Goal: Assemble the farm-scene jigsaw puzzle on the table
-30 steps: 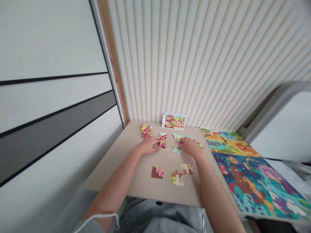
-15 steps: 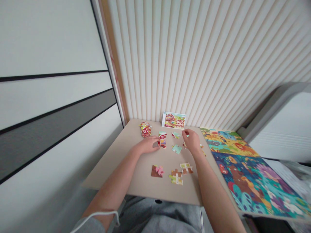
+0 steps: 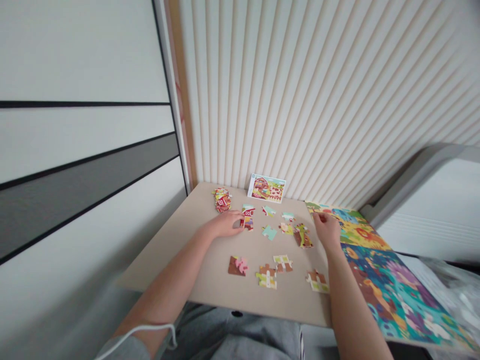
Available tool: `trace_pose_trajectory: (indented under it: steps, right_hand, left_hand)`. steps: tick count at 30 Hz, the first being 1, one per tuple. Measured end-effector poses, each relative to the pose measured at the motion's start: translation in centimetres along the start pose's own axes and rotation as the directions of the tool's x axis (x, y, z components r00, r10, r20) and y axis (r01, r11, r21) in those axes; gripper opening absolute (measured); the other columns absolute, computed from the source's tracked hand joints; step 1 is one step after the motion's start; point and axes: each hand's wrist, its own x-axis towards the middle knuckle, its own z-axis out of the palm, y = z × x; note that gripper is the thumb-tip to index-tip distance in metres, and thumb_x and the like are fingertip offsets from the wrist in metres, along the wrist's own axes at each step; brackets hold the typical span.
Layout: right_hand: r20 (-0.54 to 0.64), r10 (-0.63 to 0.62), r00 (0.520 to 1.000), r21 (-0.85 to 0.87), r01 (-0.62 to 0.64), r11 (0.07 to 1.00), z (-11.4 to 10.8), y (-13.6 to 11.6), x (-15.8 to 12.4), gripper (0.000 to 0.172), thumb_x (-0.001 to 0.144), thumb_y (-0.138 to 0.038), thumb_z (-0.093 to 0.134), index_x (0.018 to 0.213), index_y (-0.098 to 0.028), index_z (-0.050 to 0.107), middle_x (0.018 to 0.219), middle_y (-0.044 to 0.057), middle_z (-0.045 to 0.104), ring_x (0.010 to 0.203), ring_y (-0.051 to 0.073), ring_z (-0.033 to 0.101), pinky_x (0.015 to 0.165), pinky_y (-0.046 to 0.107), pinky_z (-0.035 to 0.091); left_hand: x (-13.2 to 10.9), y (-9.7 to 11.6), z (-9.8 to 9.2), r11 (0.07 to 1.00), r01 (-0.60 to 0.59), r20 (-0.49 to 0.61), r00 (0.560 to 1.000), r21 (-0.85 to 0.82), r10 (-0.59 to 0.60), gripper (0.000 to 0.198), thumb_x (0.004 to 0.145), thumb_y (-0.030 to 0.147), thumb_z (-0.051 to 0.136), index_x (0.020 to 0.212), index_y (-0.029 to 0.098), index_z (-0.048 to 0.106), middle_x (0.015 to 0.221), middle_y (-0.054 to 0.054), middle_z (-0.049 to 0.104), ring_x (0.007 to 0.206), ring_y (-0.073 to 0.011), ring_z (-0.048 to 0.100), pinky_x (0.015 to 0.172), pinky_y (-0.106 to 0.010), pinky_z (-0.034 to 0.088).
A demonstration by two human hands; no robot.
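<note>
My left hand (image 3: pixel 225 224) rests on the board with its fingertips against joined red barn puzzle pieces (image 3: pixel 248 218). My right hand (image 3: pixel 326 229) is at the board's right edge, its fingertips over the corner of a large colourful animal jigsaw (image 3: pixel 365 240). No piece shows in its fingers, though they partly hide what is beneath them. Closest to it lies a brown and green piece cluster (image 3: pixel 303 236). Small pale pieces (image 3: pixel 269 232) are scattered in the middle, and joined fence pieces (image 3: pixel 266 276) lie nearer me.
A small farm picture card (image 3: pixel 266 188) leans against the ribbed wall behind a beige board (image 3: pixel 225 295). A stack of loose pieces (image 3: pixel 222 200) sits at the back left. Panelled cabinet doors (image 3: pixel 86 125) stand to the left. My grey trousers (image 3: pixel 232 342) show below the board.
My right hand has moved right, off the scattered pieces to the large jigsaw's corner, uncovering pieces near the board's right edge. My left hand stays on the barn pieces. The view has shifted slightly.
</note>
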Motion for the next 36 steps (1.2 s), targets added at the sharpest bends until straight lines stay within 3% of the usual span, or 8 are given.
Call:
trace_pose_trajectory:
  steps: [7,11,13,15,20,25,29,36]
  right_hand:
    - [0.296,-0.02,0.955,-0.07,0.043,0.997,0.4,2.6,-1.3,0.036,0.081,-0.046,0.059,0.089,-0.016,0.078,0.077,0.008,0.073,0.071,0.023,0.065,0.062,0.03,0.042]
    - [0.556,0.014,0.831,0.067,-0.061,0.996,0.4,3.0,-1.7,0.035,0.073,-0.045,0.072,0.091,-0.016,0.076,0.067,0.004,0.069,0.063,0.018,0.062,0.057,0.027,0.044]
    - [0.624,0.022,0.781,0.168,-0.161,0.973,0.4,3.0,-2.1,0.04,0.066,-0.039,0.079,0.098,-0.016,0.073,0.066,0.001,0.066,0.061,0.017,0.061,0.058,0.026,0.046]
    - [0.644,0.023,0.765,0.228,-0.221,0.948,0.4,2.8,-2.4,0.043,0.061,-0.033,0.083,0.099,-0.016,0.071,0.064,-0.002,0.064,0.06,0.015,0.061,0.058,0.026,0.048]
    - [0.584,0.009,0.812,0.314,-0.236,0.92,0.1,2.0,-2.7,0.034,0.058,-0.033,0.084,0.082,-0.018,0.067,0.06,-0.003,0.061,0.056,0.015,0.059,0.054,0.027,0.048]
    - [0.472,-0.067,0.879,0.407,-0.15,0.901,-0.3,1.2,-2.0,0.036,0.069,-0.048,0.077,0.078,-0.016,0.064,0.062,0.001,0.063,0.056,0.016,0.057,0.054,0.028,0.044]
    - [0.324,-0.06,0.944,0.526,-0.127,0.841,-0.6,0.3,-1.6,0.048,0.072,-0.054,0.074,0.098,-0.014,0.067,0.066,-0.001,0.061,0.058,0.014,0.055,0.054,0.026,0.041]
    - [0.329,-0.009,0.944,0.612,-0.206,0.764,-0.1,0.0,-1.7,0.057,0.074,-0.052,0.074,0.115,-0.013,0.066,0.069,-0.002,0.059,0.06,0.013,0.056,0.058,0.027,0.047]
  left_hand:
    - [0.0,0.3,0.1,1.0,0.007,0.01,1.0,0.018,-0.007,0.039,0.091,0.034,0.061,0.127,0.023,0.063,0.133,-0.008,0.062,0.123,-0.0238,0.058,0.109,-0.036,0.043]
    - [0.0,0.4,0.0,1.0,0.004,0.01,1.0,0.011,-0.004,0.039,0.092,0.035,0.06,0.128,0.023,0.062,0.133,-0.008,0.062,0.124,-0.0235,0.058,0.11,-0.035,0.043]
    - [0.0,0.5,0.0,1.0,0.002,0.01,1.0,0.01,-0.002,0.038,0.092,0.035,0.06,0.128,0.022,0.062,0.133,-0.008,0.063,0.123,-0.0234,0.058,0.11,-0.035,0.043]
    - [0.1,0.5,0.0,1.0,0.003,0.014,1.0,0.012,-0.003,0.037,0.092,0.035,0.06,0.126,0.021,0.063,0.133,-0.008,0.063,0.123,-0.0234,0.058,0.109,-0.035,0.043]
    - [0.1,0.6,-0.1,1.0,0.016,0.018,1.0,0.005,-0.016,0.036,0.091,0.034,0.06,0.124,0.021,0.063,0.133,-0.008,0.062,0.123,-0.0235,0.058,0.109,-0.035,0.043]
    - [0.1,0.6,-0.1,1.0,0.011,0.022,1.0,-0.01,-0.011,0.035,0.091,0.034,0.06,0.125,0.023,0.063,0.132,-0.007,0.063,0.123,-0.0236,0.058,0.109,-0.036,0.043]
    - [0.1,0.6,-0.1,1.0,0.006,0.012,1.0,-0.006,-0.006,0.035,0.091,0.033,0.06,0.124,0.023,0.064,0.131,-0.008,0.064,0.122,-0.0235,0.059,0.109,-0.035,0.043]
    - [0.1,0.7,-0.1,1.0,0.002,0.013,1.0,-0.007,-0.002,0.036,0.091,0.032,0.061,0.126,0.023,0.063,0.132,-0.007,0.063,0.123,-0.0227,0.059,0.109,-0.034,0.043]
